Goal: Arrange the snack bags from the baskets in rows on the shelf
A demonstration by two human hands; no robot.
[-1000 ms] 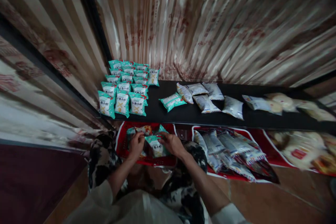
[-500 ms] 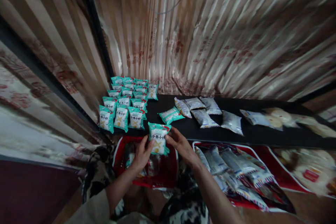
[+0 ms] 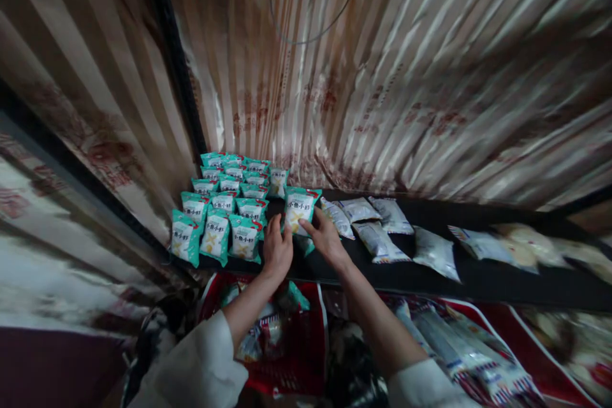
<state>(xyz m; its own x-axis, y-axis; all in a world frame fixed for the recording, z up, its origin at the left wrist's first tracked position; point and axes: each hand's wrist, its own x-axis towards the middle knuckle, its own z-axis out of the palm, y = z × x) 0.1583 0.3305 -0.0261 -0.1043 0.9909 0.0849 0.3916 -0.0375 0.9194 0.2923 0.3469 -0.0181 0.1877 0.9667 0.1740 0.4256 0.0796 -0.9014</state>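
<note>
A teal and white snack bag (image 3: 300,207) is held upright between my two hands, above the black shelf (image 3: 344,271). My left hand (image 3: 278,245) touches its lower left edge, and my right hand (image 3: 324,239) grips the lower right with the thumb across its front. To the left, several matching snack bags (image 3: 216,234) stand in rows, with a single one (image 3: 278,183) beginning another column at the back. Partly hidden behind my right hand, another teal bag (image 3: 303,243) lies on the shelf.
White and blue bags (image 3: 381,242) lie scattered rightward along the shelf. Below stand a red basket (image 3: 287,379) with loose packets and, to its right, one full of long bags (image 3: 478,338). A dark post (image 3: 176,51) rises at left; striped sheeting (image 3: 335,76) hangs behind.
My hands have carried the snack bag forward and up, from over the red basket to above the shelf beside the rows. The view has tilted slightly.
</note>
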